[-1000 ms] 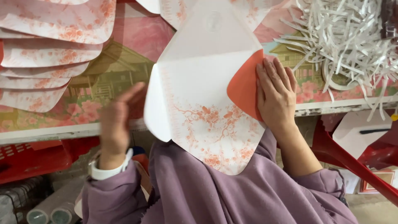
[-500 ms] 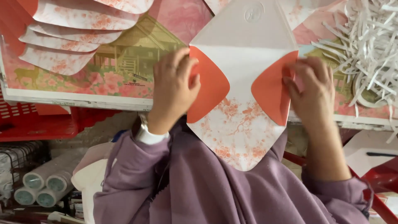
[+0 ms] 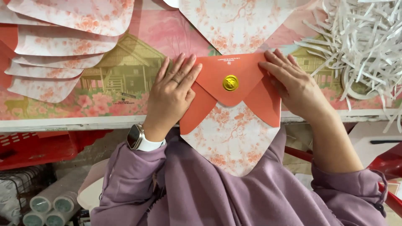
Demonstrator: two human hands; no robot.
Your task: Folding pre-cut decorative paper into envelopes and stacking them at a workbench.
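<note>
A half-folded paper envelope (image 3: 230,109) lies at the table's front edge, orange outside with a white floral lining. Its two side flaps and top flap are folded in, and a round gold seal (image 3: 230,83) sits on the top flap's tip. The bottom floral flap (image 3: 229,142) hangs unfolded over the table edge onto my purple sleeves. My left hand (image 3: 171,94) presses flat on the left flap, fingers spread, a watch on its wrist. My right hand (image 3: 293,83) presses flat on the envelope's upper right corner.
A fan of unfolded floral envelope sheets (image 3: 63,42) lies at the far left, another sheet (image 3: 236,21) just beyond the envelope. A heap of white shredded paper strips (image 3: 360,42) fills the right. A red crate (image 3: 37,146) and rolls (image 3: 50,203) sit below the table.
Both side flaps went from being folded inward to lying flat, then the top flap with the gold seal came down over them. The envelope now sits on the table with both hands pressing it.
</note>
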